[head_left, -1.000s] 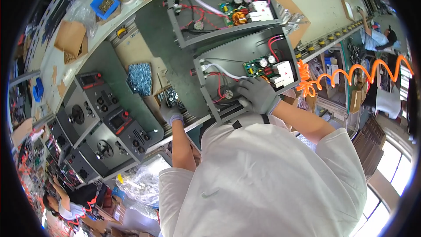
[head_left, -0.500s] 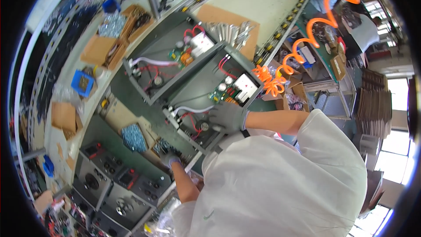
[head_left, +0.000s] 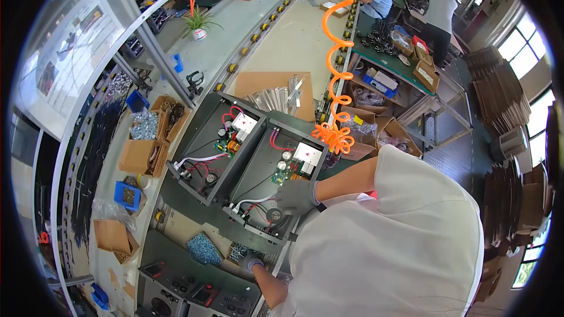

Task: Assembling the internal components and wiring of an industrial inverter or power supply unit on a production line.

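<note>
My right hand [head_left: 296,196], in a grey glove, is inside the nearer dark grey metal case [head_left: 244,181], by its lower end wall. Its fingers are drawn together beside a round black part [head_left: 274,215] and some red wires; what they hold, if anything, is hidden. This case also carries a green circuit board [head_left: 283,171] and a white block [head_left: 307,157]. Lower down, my left hand [head_left: 251,262], gloved too, reaches into an open box of small screws [head_left: 237,252]. Its fingertips are lost among the screws. A similar case [head_left: 200,141] lies alongside on the left.
Left of the screw box lies a pile of bluish screws [head_left: 204,248]. Dark control panels [head_left: 200,293] stand below. Flat metal strips [head_left: 276,101] rest on cardboard beyond the cases. An orange coiled hose [head_left: 335,70] hangs at the right. Two people work farther off.
My view has tilted up, showing more of the far line. The right hand's fingers have drawn together lower in the case, near the round part. My left hand stays at the screw box.
</note>
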The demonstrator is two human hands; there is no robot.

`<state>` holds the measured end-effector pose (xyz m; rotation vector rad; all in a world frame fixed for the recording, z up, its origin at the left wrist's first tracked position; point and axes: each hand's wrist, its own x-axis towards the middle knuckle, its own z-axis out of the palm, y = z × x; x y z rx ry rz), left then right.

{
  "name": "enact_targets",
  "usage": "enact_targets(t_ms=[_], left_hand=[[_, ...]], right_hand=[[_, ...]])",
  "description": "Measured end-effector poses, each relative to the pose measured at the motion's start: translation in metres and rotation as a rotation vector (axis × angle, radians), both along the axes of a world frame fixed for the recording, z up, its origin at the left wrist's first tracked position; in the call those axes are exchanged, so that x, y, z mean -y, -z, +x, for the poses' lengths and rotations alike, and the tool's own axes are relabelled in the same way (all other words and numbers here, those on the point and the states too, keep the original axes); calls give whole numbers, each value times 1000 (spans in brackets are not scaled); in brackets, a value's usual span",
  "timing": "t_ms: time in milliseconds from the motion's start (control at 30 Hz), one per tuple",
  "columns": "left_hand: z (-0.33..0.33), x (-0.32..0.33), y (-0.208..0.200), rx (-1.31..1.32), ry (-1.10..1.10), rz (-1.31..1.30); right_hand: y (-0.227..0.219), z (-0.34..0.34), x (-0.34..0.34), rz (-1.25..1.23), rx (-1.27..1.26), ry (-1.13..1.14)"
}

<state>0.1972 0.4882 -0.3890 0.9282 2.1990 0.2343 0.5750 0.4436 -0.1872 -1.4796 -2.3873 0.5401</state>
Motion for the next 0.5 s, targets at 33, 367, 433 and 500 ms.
enact_targets(t_ms=[33, 367, 433, 500], left_hand=[[-5, 0, 9, -4, -13, 4], [8, 9, -61, -78, -186, 228], [19, 18, -120, -231, -160, 563], [25, 17, -169, 288, -141, 658]], right_hand=[[-3, -2, -1, 4, -4, -13], [-4, 8, 3, -4, -171, 128], [-14, -3, -5, 49, -326, 211], [-36, -17, -14, 41, -380, 185]])
